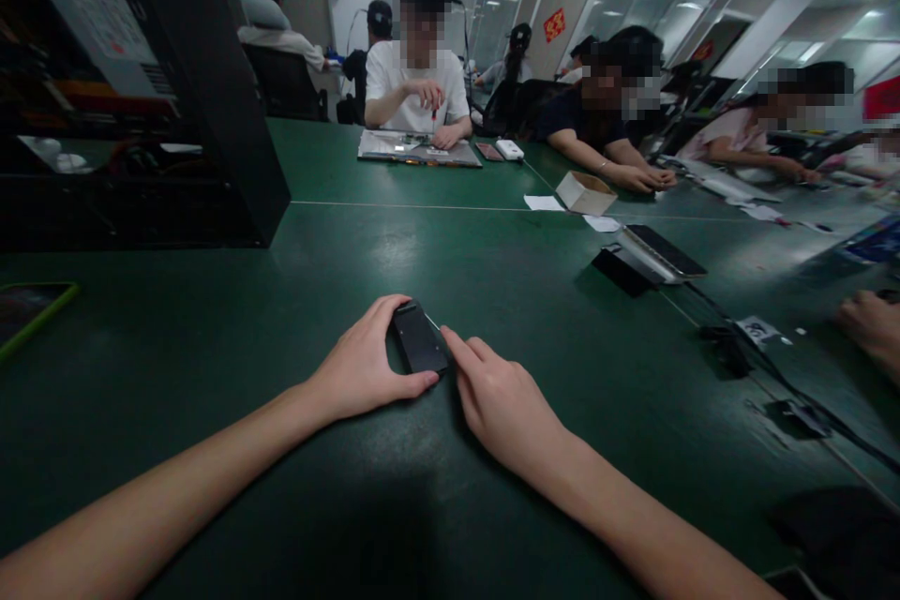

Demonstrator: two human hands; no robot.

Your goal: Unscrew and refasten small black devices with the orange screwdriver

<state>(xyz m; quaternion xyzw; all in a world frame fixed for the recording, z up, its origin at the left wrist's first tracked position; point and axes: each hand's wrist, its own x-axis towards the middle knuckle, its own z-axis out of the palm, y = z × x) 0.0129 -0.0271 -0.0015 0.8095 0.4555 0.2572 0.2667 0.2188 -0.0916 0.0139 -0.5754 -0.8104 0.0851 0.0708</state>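
A small black rectangular device (420,340) rests on the green tabletop (337,272) in the middle of the view. My left hand (366,361) grips it, fingers round the far end and thumb at the near corner. My right hand (496,384) is closed at the device's right side. From its fingertips a thin metal shaft (432,322) reaches to the device's right edge; it looks like a slim tool, but its handle is hidden in my hand. Whether the tip touches the device I cannot tell.
A tall black cabinet (203,94) stands at left, near a green-edged tablet (32,314). At right lie an open box (587,194), a black-topped device (665,251), cables (787,384) and a co-worker's hand (872,333). Across the table a person works over a flat panel (380,147).
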